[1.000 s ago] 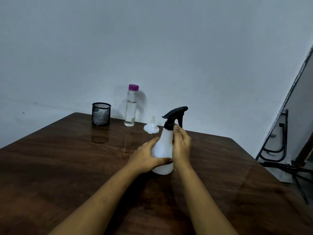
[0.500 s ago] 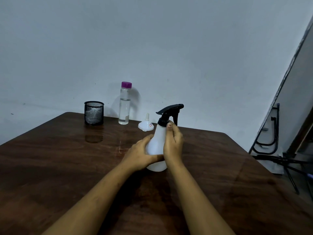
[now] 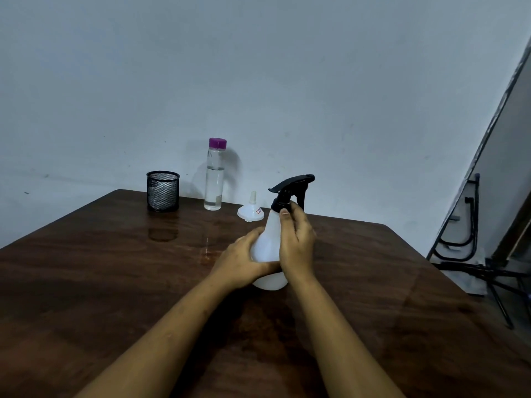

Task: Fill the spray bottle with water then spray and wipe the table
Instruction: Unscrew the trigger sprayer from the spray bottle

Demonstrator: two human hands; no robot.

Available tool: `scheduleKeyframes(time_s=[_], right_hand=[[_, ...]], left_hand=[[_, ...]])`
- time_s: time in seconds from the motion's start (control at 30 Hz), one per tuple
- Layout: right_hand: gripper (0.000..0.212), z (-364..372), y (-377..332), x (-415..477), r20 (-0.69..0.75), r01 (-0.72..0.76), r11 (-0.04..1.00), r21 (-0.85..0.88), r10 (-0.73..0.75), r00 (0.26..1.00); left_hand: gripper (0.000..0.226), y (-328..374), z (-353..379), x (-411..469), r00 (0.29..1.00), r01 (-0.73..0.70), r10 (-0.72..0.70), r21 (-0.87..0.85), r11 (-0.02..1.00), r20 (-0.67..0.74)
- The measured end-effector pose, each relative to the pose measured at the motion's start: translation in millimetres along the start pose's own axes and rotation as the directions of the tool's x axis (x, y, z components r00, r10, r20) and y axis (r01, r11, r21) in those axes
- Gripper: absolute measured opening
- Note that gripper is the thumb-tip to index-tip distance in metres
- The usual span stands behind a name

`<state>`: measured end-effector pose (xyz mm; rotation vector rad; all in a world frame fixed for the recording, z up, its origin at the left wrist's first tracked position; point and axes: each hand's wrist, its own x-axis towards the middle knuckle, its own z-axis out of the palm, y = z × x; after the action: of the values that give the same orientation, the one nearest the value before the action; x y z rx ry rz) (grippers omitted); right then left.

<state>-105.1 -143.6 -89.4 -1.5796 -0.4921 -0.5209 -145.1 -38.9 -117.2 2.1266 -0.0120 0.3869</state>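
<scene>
Hardly begun — left hand [image 3: 241, 262] cups the spray bottle [image 3: 268, 239], right hand [image 3: 297, 245] curls round its neck; filling, spraying, wiping all remain.

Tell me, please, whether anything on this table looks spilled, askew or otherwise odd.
Nothing much stands out. The spray bottle, water bottle and mesh cup stand upright. The small funnel rests mouth-down, spout up, likely just set aside. The glossy patches on the table look like reflections, not a spill.
</scene>
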Motion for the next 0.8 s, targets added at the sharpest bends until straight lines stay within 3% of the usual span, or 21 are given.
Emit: scheduleKeyframes(time_s=[0.07, 0.17, 0.37, 0.57, 0.8], right_hand=[[0.042, 1.8, -2.3, 0.0, -0.012, -0.018, 1.000, -0.017, 0.018, 1.000], [0.041, 2.8, -4.7, 2.8, -0.071, -0.057, 0.997, -0.047, 0.054, 0.996], [0.046, 3.0, -16.4, 9.6, -0.165, -0.039, 0.985, -0.169, 0.011, 0.986], [0.048, -5.6, -36.6, 23.8, -0.057, -0.044, 0.982, -0.182, 0.034, 0.998], [0.064, -29.0, -72.5, 49.3, 0.016, -0.071, 0.997, -0.039, 0.072, 0.997]], left_hand=[[0.099, 0.7, -0.3, 0.4, 1.000, 0.002, -0.002, 0.002, 1.000, 0.000], [0.105, 1.8, -0.2, 0.3, 1.000, 0.017, -0.017, 0.021, 1.000, 0.005], [0.092, 0.6, -0.4, -2.5, 1.000, 0.015, -0.015, 0.002, 1.000, -0.002], [0.095, -0.1, 0.7, -3.9, 0.998, 0.060, -0.060, -0.014, 0.998, 0.001], [0.099, -1.7, 2.7, -1.9, 0.993, 0.111, -0.109, -0.051, 0.993, 0.044]])
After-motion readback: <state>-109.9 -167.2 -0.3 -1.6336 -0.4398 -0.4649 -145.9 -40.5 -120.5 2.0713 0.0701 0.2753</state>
